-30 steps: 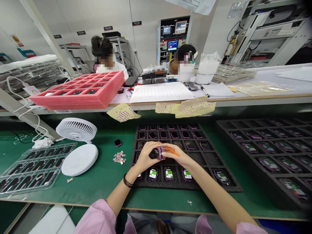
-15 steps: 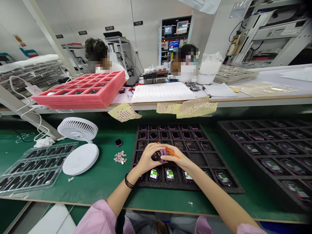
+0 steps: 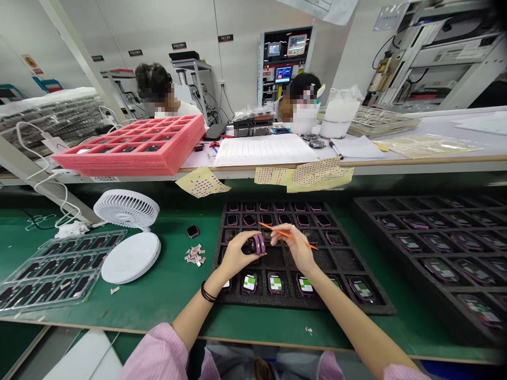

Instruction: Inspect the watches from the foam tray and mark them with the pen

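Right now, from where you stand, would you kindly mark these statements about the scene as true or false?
The left hand holds a purple watch-shaped device: true.
The right hand holds that device too: false; it pinches a thin orange stick.
Dark bands circle the right wrist: false; the dark bands are on the left wrist.
Both hands are above a black foam tray: true.
A fan stands to the right of that tray: false; the white desk fan stands to its left.
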Action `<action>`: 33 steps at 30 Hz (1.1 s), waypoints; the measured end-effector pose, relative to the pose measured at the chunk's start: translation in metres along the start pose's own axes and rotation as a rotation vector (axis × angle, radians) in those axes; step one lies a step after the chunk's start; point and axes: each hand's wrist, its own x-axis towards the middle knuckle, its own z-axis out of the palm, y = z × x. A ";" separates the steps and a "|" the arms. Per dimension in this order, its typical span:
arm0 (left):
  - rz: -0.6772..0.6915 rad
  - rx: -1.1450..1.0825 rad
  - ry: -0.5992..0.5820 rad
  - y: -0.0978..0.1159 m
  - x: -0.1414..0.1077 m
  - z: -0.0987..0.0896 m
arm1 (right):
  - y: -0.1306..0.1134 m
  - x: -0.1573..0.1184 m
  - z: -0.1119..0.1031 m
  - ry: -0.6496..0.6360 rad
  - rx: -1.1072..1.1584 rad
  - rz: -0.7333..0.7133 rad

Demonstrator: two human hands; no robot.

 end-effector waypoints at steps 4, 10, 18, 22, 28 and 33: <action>-0.069 0.007 0.000 -0.002 -0.001 0.001 | -0.003 -0.007 -0.001 0.096 -0.094 -0.102; -0.083 0.017 -0.003 0.000 0.000 0.002 | -0.004 -0.010 0.001 0.168 -0.147 -0.125; -0.112 0.017 -0.004 0.002 0.001 0.001 | -0.006 -0.011 0.001 0.162 -0.184 -0.167; -0.096 0.034 0.008 0.000 0.000 0.002 | -0.004 -0.012 0.002 0.160 -0.217 -0.199; -0.081 0.056 0.020 0.000 -0.002 0.003 | -0.005 -0.013 0.004 0.168 -0.293 -0.259; -0.098 0.052 0.001 0.004 0.000 0.003 | -0.011 -0.013 0.005 0.179 -0.252 -0.193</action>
